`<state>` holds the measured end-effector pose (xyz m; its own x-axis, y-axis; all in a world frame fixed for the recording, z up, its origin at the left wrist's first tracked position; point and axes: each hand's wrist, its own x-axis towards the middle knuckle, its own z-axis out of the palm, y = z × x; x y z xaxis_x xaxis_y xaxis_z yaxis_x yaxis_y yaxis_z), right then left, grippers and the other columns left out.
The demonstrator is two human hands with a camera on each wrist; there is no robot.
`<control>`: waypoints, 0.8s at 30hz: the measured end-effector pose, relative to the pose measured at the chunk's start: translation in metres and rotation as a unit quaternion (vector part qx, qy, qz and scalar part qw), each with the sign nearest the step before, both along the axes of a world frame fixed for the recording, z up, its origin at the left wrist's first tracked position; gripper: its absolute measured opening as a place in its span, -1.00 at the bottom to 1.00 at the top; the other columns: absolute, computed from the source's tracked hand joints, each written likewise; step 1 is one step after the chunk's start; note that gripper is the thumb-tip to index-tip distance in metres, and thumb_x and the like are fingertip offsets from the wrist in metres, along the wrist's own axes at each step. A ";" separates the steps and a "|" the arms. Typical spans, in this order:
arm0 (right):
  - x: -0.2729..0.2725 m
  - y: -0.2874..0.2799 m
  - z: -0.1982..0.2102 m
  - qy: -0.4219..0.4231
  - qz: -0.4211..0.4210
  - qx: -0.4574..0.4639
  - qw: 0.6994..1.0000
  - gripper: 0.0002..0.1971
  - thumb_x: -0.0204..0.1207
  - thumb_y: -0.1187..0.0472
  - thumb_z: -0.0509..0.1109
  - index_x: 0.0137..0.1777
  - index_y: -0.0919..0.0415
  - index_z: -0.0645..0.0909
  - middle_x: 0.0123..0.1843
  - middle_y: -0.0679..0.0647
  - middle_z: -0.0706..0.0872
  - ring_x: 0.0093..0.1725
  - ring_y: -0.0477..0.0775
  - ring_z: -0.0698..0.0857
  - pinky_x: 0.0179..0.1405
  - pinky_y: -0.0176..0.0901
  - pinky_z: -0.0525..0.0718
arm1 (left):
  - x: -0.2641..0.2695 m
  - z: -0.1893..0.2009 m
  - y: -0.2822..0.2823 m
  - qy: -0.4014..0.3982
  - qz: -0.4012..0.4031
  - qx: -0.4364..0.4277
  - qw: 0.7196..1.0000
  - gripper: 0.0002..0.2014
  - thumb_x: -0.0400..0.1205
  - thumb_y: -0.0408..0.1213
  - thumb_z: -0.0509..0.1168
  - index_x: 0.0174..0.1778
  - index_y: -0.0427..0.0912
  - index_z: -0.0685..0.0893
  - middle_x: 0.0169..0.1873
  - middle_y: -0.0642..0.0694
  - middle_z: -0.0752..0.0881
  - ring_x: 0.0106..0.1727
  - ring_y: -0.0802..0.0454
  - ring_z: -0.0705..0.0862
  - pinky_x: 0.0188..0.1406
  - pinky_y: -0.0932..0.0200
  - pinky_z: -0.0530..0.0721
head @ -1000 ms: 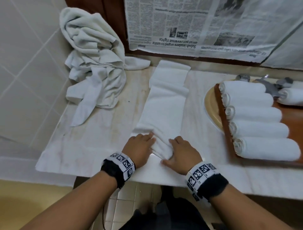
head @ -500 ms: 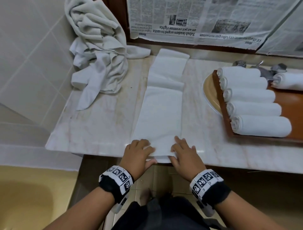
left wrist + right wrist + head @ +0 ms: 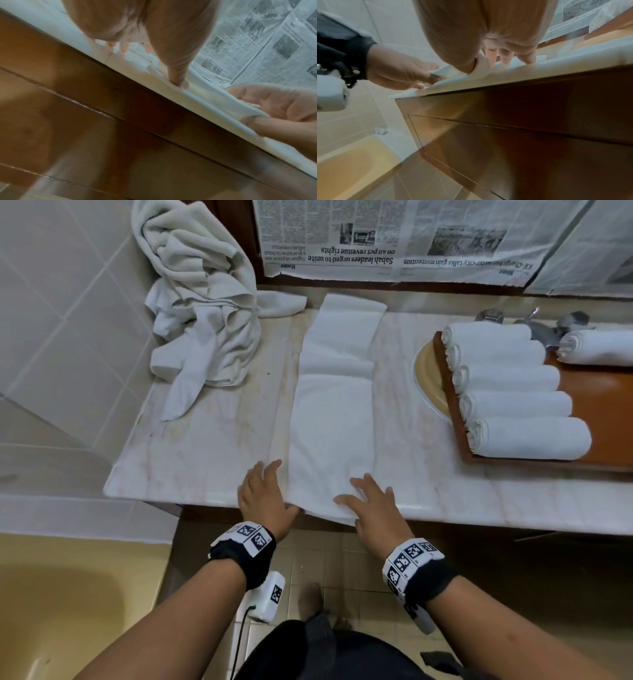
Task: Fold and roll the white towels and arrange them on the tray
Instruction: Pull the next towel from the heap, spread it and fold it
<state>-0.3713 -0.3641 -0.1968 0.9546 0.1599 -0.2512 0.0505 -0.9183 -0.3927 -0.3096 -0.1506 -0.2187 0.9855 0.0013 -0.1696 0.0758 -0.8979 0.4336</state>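
Lying long and flat on the counter (image 3: 205, 446), the folded towel (image 3: 334, 419) hangs a bit over the near edge. The left hand (image 3: 263, 498) and right hand (image 3: 373, 505) each pinch a near corner. Rolled towels (image 3: 513, 405) sit on the tray (image 3: 603, 398), far right.

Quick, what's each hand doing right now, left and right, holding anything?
Left hand: pinches the near edge of the folded towel, thumb underneath.
Right hand: pinches the same near edge, fingers spread on top.
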 end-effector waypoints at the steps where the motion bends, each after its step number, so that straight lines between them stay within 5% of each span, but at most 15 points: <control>1: -0.001 -0.001 0.001 0.006 0.004 -0.002 1.000 -0.36 0.62 0.45 0.23 0.57 -0.19 0.38 0.75 0.02 0.07 0.76 0.08 -0.20 0.68 0.25 -0.26 | -0.002 -0.002 0.001 -0.012 -0.013 -0.010 1.000 -0.12 0.40 -0.13 0.49 0.63 0.05 0.22 0.60 -0.16 0.26 0.66 -0.16 0.15 0.64 -0.25 0.09; 4: -0.004 -0.003 0.006 0.030 0.009 -0.002 1.000 -0.39 0.66 0.28 0.24 0.63 -0.24 0.28 0.77 -0.02 -0.02 0.75 0.06 -0.25 0.68 0.34 -0.26 | -0.013 -0.005 0.006 -0.041 -0.065 -0.016 0.997 -0.21 0.40 -0.13 0.47 0.56 0.14 0.29 0.49 -0.16 0.34 0.58 -0.20 0.28 0.55 -0.40 0.19; 7: -0.007 -0.006 0.010 0.048 0.046 -0.049 0.997 -0.29 0.64 0.01 0.34 0.69 -0.26 0.08 0.78 -0.04 -0.15 0.75 0.11 -0.28 0.68 0.43 -0.18 | -0.024 -0.008 0.012 -0.037 -0.165 0.059 0.984 -0.14 0.41 0.15 0.51 0.59 0.23 0.23 0.62 -0.17 0.12 0.65 -0.20 0.14 0.59 -0.45 0.05; 10: -0.007 -0.008 0.010 0.049 0.068 -0.088 0.993 -0.08 0.53 0.39 0.38 0.72 -0.22 -0.01 0.79 -0.02 -0.18 0.75 0.13 -0.26 0.69 0.42 -0.11 | -0.026 -0.007 0.016 -0.041 -0.225 0.165 0.959 -0.03 0.34 0.14 0.58 0.61 0.23 0.18 0.67 -0.16 -0.06 0.66 -0.22 0.09 0.60 -0.42 0.06; 13: -0.002 -0.013 0.008 0.034 0.054 -0.059 0.996 -0.11 0.51 0.59 0.25 0.70 -0.21 0.17 0.78 -0.01 0.02 0.77 0.08 -0.12 0.72 0.29 -0.10 | -0.021 -0.003 0.012 -0.068 -0.241 0.180 0.951 -0.16 0.36 -0.16 0.60 0.52 0.11 0.33 0.65 -0.21 0.05 0.56 -0.30 0.30 0.51 -0.40 0.32; 17: -0.001 -0.021 0.004 0.015 0.025 0.013 0.999 -0.48 0.69 0.36 0.25 0.55 -0.16 0.49 0.73 -0.05 0.26 0.75 0.02 0.04 0.73 0.23 -0.09 | -0.019 0.004 0.007 -0.105 -0.228 0.064 0.966 -0.52 0.34 -0.37 0.56 0.15 -0.04 0.63 0.51 -0.26 0.41 0.22 -0.41 0.56 0.17 -0.28 0.65; 20: -0.008 -0.026 0.008 0.017 0.022 0.033 0.999 -0.61 0.71 0.22 0.28 0.47 -0.13 0.59 0.67 -0.06 0.38 0.72 0.03 0.19 0.70 0.24 0.12 | -0.029 0.008 0.009 -0.110 -0.188 -0.012 0.976 -0.79 0.47 -0.40 0.48 -0.02 -0.12 0.71 0.47 -0.24 0.49 0.31 -0.39 0.48 0.24 -0.24 0.61; 22: -0.015 -0.027 0.019 0.004 0.017 0.054 0.998 -0.71 0.70 0.15 0.28 0.34 -0.05 0.69 0.50 -0.02 0.60 0.56 0.05 0.46 0.53 0.16 0.43 | -0.037 0.008 0.014 -0.119 -0.196 -0.037 0.973 -0.85 0.48 -0.38 0.48 -0.08 -0.12 0.73 0.41 -0.22 0.58 0.38 -0.37 0.49 0.37 -0.27 0.52; 24: -0.021 -0.029 0.036 0.012 0.002 0.079 0.997 -0.77 0.70 0.13 0.24 0.00 0.10 0.74 0.05 0.03 0.77 0.11 0.06 0.70 0.08 -0.03 0.62 | -0.046 0.014 0.017 -0.127 -0.200 -0.075 0.968 -0.88 0.51 -0.28 0.49 -0.07 -0.09 0.73 0.33 -0.12 0.66 0.42 -0.25 0.52 0.48 -0.18 0.43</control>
